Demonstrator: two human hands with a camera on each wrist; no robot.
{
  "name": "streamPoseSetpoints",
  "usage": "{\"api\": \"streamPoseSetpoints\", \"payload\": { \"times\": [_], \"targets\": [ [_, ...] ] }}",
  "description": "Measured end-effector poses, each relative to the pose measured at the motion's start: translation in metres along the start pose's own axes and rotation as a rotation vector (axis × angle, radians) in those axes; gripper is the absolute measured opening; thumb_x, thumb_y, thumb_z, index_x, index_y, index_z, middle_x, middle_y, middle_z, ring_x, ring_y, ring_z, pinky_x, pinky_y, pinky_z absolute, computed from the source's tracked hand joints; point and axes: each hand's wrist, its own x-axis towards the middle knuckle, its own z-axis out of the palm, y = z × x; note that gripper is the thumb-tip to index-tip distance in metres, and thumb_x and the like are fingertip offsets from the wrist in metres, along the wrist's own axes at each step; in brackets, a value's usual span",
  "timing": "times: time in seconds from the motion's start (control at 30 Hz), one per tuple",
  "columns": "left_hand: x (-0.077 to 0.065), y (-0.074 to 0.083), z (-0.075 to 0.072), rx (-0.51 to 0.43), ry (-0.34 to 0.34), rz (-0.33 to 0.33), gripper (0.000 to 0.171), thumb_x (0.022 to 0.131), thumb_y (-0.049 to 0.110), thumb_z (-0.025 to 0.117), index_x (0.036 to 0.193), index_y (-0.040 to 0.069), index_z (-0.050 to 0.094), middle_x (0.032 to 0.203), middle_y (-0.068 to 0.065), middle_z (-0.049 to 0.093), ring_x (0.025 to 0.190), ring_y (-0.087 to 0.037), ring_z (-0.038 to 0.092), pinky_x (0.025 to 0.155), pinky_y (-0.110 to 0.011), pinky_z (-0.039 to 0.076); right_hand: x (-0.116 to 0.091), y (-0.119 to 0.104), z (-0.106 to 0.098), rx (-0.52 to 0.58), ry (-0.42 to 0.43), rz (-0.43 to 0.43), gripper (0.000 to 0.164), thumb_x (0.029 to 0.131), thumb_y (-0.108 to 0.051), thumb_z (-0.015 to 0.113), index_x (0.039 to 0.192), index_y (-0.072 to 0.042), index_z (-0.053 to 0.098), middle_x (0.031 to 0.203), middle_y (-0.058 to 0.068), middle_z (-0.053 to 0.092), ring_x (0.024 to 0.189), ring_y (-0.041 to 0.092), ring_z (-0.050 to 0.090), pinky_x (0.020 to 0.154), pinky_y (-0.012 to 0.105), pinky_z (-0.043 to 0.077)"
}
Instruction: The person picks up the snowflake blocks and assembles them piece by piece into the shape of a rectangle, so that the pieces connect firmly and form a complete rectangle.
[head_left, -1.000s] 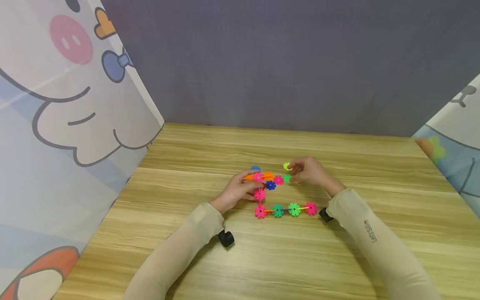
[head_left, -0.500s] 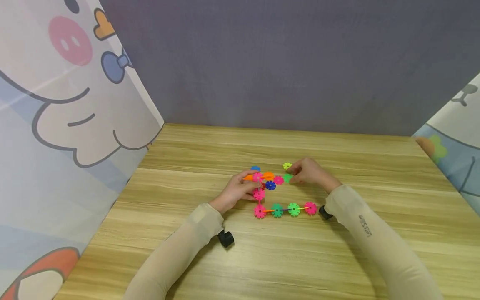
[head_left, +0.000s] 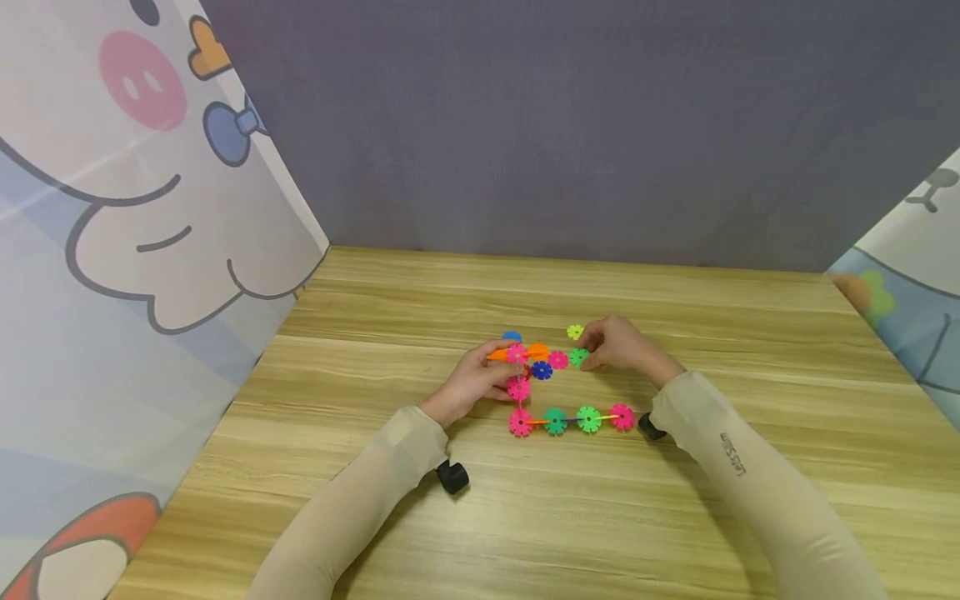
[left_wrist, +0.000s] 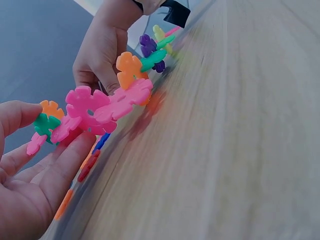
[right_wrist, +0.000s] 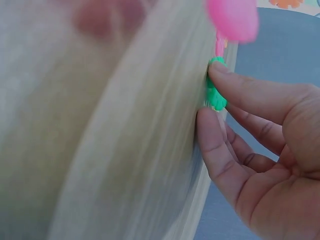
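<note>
My left hand (head_left: 474, 383) grips a chain of interlocked plastic snowflake discs at its left corner, thumb on one side and fingers on the other. A pink snowflake disc (left_wrist: 86, 107) stands out by its fingertips in the left wrist view. The lower arm of the chain runs right through a teal disc (head_left: 555, 420) and a light green disc (head_left: 588, 418) to a pink end disc (head_left: 622, 416). My right hand (head_left: 621, 343) pinches a green snowflake disc (head_left: 579, 357) between thumb and fingers, beside a loose-looking pink disc (head_left: 558, 360). Whether these two touch, I cannot tell.
On the wooden table (head_left: 375, 517) a yellow disc (head_left: 575, 332) lies just behind the right fingertips. A dark blue disc (head_left: 542, 370) and an orange disc (head_left: 537, 352) sit between the hands. A blue disc (head_left: 512, 337) is behind the left hand. A grey panel (head_left: 570, 133) rises at the back.
The right fingers have drawn slightly away from the yellow disc, which shows more fully. The green disc has shifted slightly right and shows more of its face. The left hand keeps its grip.
</note>
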Motion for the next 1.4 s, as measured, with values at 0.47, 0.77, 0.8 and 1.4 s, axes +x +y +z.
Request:
{"api": "streamPoseSetpoints", "payload": {
  "times": [0.47, 0.77, 0.8, 1.4],
  "targets": [
    [-0.004, 0.004, 0.001, -0.002, 0.0, 0.011, 0.056, 0.096, 0.003, 0.061, 0.148, -0.001, 0.041, 0.109, -0.025, 0.069, 0.072, -0.013, 0.067, 0.072, -0.036, 0.061, -0.007, -0.004, 0.001, 0.06, 0.018, -0.014, 0.022, 0.08, 0.005, 0.079, 0.096, 0.007, 0.064, 0.077, 0.009, 0.059, 0.064, 0.019, 0.065, 0.059, 0.033, 0.059],
    [-0.004, 0.002, 0.0, -0.006, -0.01, 0.024, 0.056, 0.096, 0.003, 0.06, 0.148, -0.001, 0.041, 0.109, -0.025, 0.069, 0.075, -0.013, 0.067, 0.072, -0.036, 0.061, -0.013, 0.0, 0.003, 0.181, 0.024, 0.005, 0.012, 0.087, 0.006, 0.07, 0.097, 0.009, 0.063, 0.08, 0.016, 0.066, 0.064, 0.025, 0.068, 0.061, 0.036, 0.061],
    [-0.004, 0.002, 0.0, -0.007, -0.011, 0.025, 0.056, 0.096, 0.003, 0.06, 0.148, -0.001, 0.041, 0.109, -0.025, 0.069, 0.075, -0.013, 0.067, 0.072, -0.036, 0.061, -0.014, 0.0, 0.004, 0.197, 0.024, 0.004, 0.013, 0.088, 0.006, 0.07, 0.098, 0.01, 0.062, 0.081, 0.016, 0.066, 0.064, 0.025, 0.069, 0.061, 0.036, 0.061],
    [-0.002, 0.004, 0.002, -0.005, -0.003, 0.004, 0.057, 0.095, 0.003, 0.062, 0.148, -0.001, 0.041, 0.104, -0.021, 0.071, 0.073, -0.013, 0.067, 0.071, -0.035, 0.061, -0.023, -0.005, 0.011, 0.425, 0.109, 0.015, 0.017, 0.09, 0.007, 0.066, 0.103, 0.017, 0.061, 0.084, 0.018, 0.068, 0.07, 0.024, 0.071, 0.067, 0.037, 0.061]
  ]
}}
